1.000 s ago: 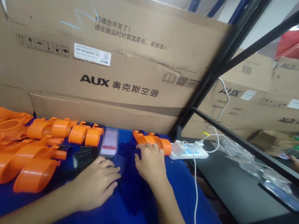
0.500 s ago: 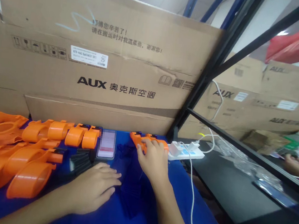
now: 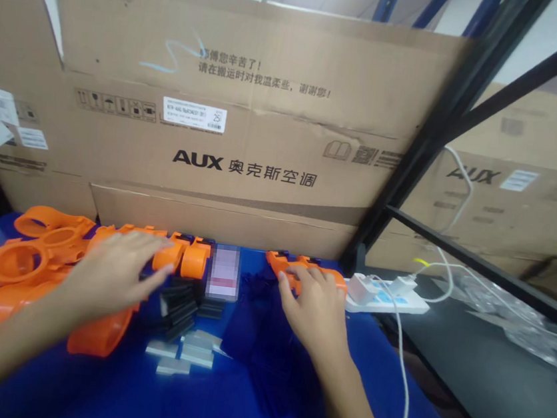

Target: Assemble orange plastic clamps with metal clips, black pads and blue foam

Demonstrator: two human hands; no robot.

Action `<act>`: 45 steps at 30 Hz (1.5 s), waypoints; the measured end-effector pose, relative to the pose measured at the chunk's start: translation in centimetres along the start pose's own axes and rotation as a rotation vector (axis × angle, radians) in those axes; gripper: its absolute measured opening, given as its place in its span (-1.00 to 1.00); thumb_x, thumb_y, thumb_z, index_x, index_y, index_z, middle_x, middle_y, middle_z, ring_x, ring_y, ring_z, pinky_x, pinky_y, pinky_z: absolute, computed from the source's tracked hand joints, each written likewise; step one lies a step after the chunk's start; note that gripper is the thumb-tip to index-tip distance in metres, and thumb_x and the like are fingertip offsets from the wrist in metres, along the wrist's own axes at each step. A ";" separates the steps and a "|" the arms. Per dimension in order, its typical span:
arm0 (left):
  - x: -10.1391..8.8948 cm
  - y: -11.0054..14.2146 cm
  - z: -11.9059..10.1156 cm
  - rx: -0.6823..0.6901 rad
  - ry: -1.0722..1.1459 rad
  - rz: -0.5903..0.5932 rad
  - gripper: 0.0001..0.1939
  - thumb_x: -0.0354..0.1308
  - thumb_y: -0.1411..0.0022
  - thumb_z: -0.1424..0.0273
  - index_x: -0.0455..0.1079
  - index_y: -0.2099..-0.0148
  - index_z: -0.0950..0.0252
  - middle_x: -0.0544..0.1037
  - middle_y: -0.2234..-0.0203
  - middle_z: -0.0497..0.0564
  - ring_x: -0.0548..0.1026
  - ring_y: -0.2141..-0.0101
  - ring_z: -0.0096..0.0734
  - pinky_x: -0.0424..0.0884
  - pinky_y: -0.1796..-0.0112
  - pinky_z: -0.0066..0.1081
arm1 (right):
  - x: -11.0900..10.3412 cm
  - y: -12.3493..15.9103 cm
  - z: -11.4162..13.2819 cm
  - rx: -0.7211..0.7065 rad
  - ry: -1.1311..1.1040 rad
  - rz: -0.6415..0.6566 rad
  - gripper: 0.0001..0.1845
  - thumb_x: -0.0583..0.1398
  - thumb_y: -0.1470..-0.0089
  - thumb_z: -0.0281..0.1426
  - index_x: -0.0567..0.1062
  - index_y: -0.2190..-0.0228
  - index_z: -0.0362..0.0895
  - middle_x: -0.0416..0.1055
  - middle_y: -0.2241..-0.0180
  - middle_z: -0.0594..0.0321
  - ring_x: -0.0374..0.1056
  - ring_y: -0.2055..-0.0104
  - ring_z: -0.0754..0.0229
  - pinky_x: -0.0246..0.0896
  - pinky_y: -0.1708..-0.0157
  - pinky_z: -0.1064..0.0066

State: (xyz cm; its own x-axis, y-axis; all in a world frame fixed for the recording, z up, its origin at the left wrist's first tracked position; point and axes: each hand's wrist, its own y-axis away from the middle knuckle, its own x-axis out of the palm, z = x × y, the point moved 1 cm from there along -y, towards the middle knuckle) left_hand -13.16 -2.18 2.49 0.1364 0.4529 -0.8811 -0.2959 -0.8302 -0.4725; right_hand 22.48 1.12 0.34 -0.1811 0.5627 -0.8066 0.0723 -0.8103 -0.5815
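Note:
On the left, my left hand (image 3: 113, 267) reaches over a group of orange plastic ring-shaped parts (image 3: 34, 261), its thumb apart from the fingers. It covers some of the rings, and contact with them is unclear. My right hand (image 3: 315, 300) lies with spread fingers over other orange ring parts (image 3: 339, 282) near the back right, touching them. Dark blue cloth-like pieces (image 3: 263, 341) lie between the hands. Black strips (image 3: 179, 308) are piled right of my left hand, with several pale flat pieces (image 3: 197, 349) in front of them.
A phone with a blurred screen (image 3: 223, 273) lies at the back middle. A white power strip (image 3: 394, 297) with plugs and cables sits right of my right hand. Large cardboard (image 3: 246, 138) stands behind the blue table covering (image 3: 205, 409). A black metal frame (image 3: 412, 164) rises on the right.
My left hand has moved left and away, from the middle of the table to over the orange rings, uncovering the pale pieces. My right hand stays on its orange parts. The view has turned left.

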 end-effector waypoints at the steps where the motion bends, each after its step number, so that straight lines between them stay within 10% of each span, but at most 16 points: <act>1: -0.6 -0.5 1.6 -0.069 -0.036 0.015 -0.52 0.08 -0.36 0.06 0.47 -0.16 0.22 0.61 -0.02 0.20 0.52 -0.01 0.15 0.36 -0.02 0.06 | 0.1 0.0 0.0 -0.004 -0.006 -0.004 -0.63 0.08 -0.31 -0.20 0.63 0.19 -0.10 0.57 0.16 0.00 0.40 0.10 -0.13 0.11 0.18 0.16; 7: 1.2 -2.7 7.7 -0.121 0.055 0.219 -0.22 0.29 -0.13 0.33 0.23 -0.38 0.32 0.36 -0.30 0.29 0.36 -0.19 0.19 0.25 -0.14 0.01 | 0.9 -0.2 -0.3 -0.035 -0.038 -0.009 -0.62 0.08 -0.31 -0.19 0.63 0.20 -0.11 0.58 0.19 0.00 0.42 0.11 -0.13 0.14 0.16 0.15; 12: 3.3 -3.1 7.8 -0.127 0.051 0.257 -0.22 0.34 -0.01 0.41 0.31 -0.31 0.26 0.51 -0.16 0.18 0.43 -0.09 0.10 0.31 -0.05 -0.11 | 1.2 -0.3 -0.6 -0.040 -0.090 -0.013 -0.61 0.07 -0.31 -0.19 0.63 0.22 -0.12 0.60 0.20 0.02 0.43 0.11 -0.13 0.18 0.13 0.12; 18: 0.1 -3.8 7.2 -0.082 0.001 0.181 -0.34 0.29 -0.11 0.35 0.36 -0.27 0.31 0.52 -0.03 0.19 0.42 -0.01 0.13 0.32 0.00 -0.01 | 0.4 -0.4 -0.3 -0.013 -0.243 -0.072 -0.66 0.09 -0.29 -0.22 0.61 0.27 -0.10 0.60 0.21 0.04 0.44 0.12 -0.12 0.21 0.10 0.10; 25: -5.0 -3.0 -2.4 0.174 0.199 -0.136 -0.17 0.34 -0.14 0.23 0.16 -0.42 0.07 0.46 -0.07 0.14 0.36 -0.07 0.08 0.35 -0.06 0.05 | -1.2 0.4 2.0 -0.007 -0.923 0.011 -0.65 0.18 -0.28 -0.14 0.52 0.02 -0.05 0.57 0.18 0.12 0.44 0.17 0.03 0.32 0.10 0.16; 29: -3.2 -1.0 -9.3 0.464 0.430 -0.120 -0.14 0.27 -0.11 0.49 0.15 -0.43 0.04 0.39 -0.21 0.16 0.32 -0.17 0.08 0.24 -0.19 0.08 | -1.3 1.0 3.5 0.114 -1.415 0.215 -0.39 0.12 -0.31 -0.02 0.20 -0.27 0.00 0.55 0.29 0.22 0.41 0.40 0.19 0.34 0.38 0.33; 33: 0.4 0.7 -12.1 0.640 0.610 0.056 -0.09 0.29 -0.11 0.49 0.11 -0.44 -0.11 0.40 -0.22 0.15 0.39 -0.13 0.15 0.26 -0.15 0.14 | -1.2 1.1 3.8 0.306 -1.555 0.346 -0.54 0.15 -0.27 0.00 0.41 -0.01 -0.05 0.42 0.52 0.37 0.17 0.67 0.35 -0.04 0.70 0.54; 36: 2.0 1.1 -12.4 0.523 0.900 0.109 -0.05 0.40 -0.09 0.30 0.08 -0.45 -0.15 0.23 -0.35 0.15 0.23 -0.26 0.31 0.13 -0.21 0.25 | -1.0 0.9 3.5 0.364 -1.573 0.307 -0.59 0.20 -0.22 0.01 0.45 0.16 -0.07 0.39 0.55 0.39 0.06 0.72 0.39 -0.19 0.75 0.56; 39: 3.2 0.6 -12.9 0.113 1.440 0.135 -0.16 0.27 -0.21 0.04 0.06 -0.47 -0.09 0.13 -0.41 0.14 0.20 -0.30 0.27 0.24 -0.18 0.16 | -0.5 0.7 3.5 0.352 -1.536 0.241 -0.60 0.19 -0.24 -0.01 0.47 0.19 -0.09 0.38 0.57 0.38 0.07 0.70 0.37 -0.11 0.73 0.54; 45: 5.4 -0.9 -14.9 -0.499 2.029 0.368 -0.50 0.34 -0.22 0.21 0.44 -0.18 0.19 0.61 0.25 0.07 0.57 0.37 -0.33 0.44 0.32 -0.42 | -0.4 1.1 4.5 0.082 -1.137 0.147 -0.63 0.08 -0.36 -0.11 0.55 0.11 -0.08 0.56 0.18 0.16 0.49 0.16 0.09 0.38 0.13 0.28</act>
State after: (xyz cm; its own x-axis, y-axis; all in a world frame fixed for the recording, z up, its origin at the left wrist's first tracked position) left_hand 1.89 -3.82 -2.11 0.8269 -0.3223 0.4609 -0.3738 -0.9272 0.0222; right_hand 18.25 -0.70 0.48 -0.9600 0.0227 -0.2792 0.1091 -0.8877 -0.4473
